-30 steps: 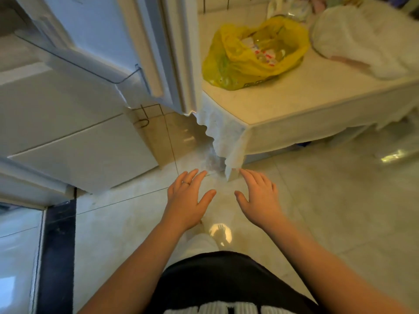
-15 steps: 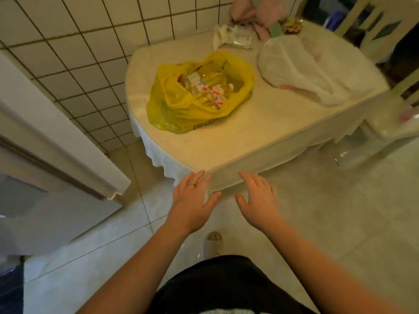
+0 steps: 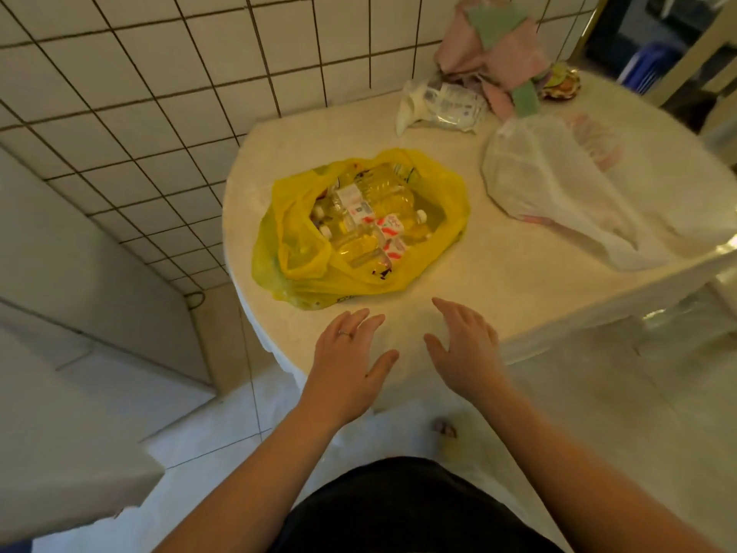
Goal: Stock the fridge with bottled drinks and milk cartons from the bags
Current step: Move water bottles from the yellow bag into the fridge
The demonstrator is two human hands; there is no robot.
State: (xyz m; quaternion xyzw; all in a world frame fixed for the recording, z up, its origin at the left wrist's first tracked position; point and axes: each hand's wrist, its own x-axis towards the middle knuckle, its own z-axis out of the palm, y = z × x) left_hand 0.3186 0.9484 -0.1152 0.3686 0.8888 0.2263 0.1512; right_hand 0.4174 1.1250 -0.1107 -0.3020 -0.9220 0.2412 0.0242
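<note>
An open yellow plastic bag lies on the cream table, holding several clear bottled drinks with white caps and red-and-white labels. To its right lies a white plastic bag, its contents hidden. My left hand hovers over the table's near edge, just below the yellow bag, fingers spread and empty, a ring on one finger. Beside it, my right hand is likewise spread and empty. Neither touches a bag.
The white fridge door juts in at the left. A tiled wall stands behind the table. A clear packet and pink-green cloths sit at the table's back. A chair is at far right.
My view has swung from the fridge and floor up to the table. I have stepped closer, and both hands have moved forward over the table's near edge towards the yellow bag.
</note>
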